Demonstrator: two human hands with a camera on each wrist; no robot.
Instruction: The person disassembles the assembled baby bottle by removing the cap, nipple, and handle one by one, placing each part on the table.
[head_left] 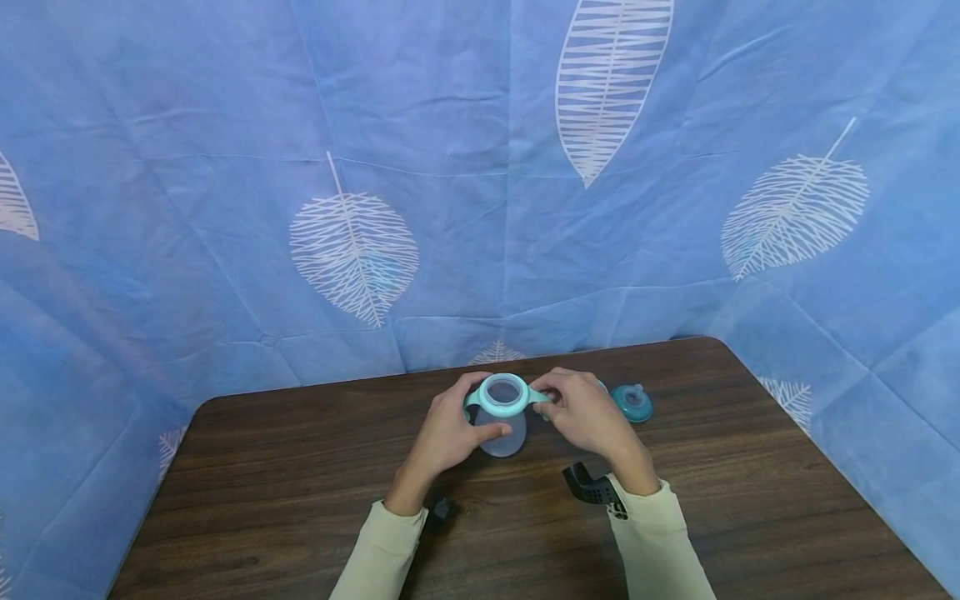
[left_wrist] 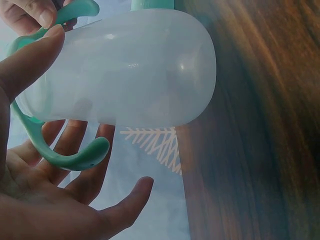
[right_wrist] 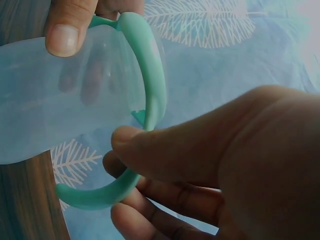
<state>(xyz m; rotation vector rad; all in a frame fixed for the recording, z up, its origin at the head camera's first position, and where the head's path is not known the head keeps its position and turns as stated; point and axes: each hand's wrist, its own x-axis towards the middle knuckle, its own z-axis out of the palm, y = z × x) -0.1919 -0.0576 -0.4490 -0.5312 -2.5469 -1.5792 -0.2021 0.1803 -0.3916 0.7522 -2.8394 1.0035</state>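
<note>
A translucent baby bottle (head_left: 504, 442) stands upright on the table, its mouth facing up. Around its neck sits a teal ring with two curved handles (head_left: 503, 409). My left hand (head_left: 448, 427) grips the bottle's upper body, thumb on the near side and fingers behind; one handle (left_wrist: 75, 161) curves past those fingers in the left wrist view. On the other side, my right hand (head_left: 583, 410) pinches the opposite handle (right_wrist: 102, 196) between thumb and fingers. A teal bottle top with a clear nipple (head_left: 632, 402) lies on the table beyond the right hand.
The dark wooden table (head_left: 300, 475) backs onto a blue curtain (head_left: 465, 233) with white leaf prints. Another teal piece (head_left: 602, 386) shows partly behind the right hand. A black strap (head_left: 592, 487) juts from the right wrist.
</note>
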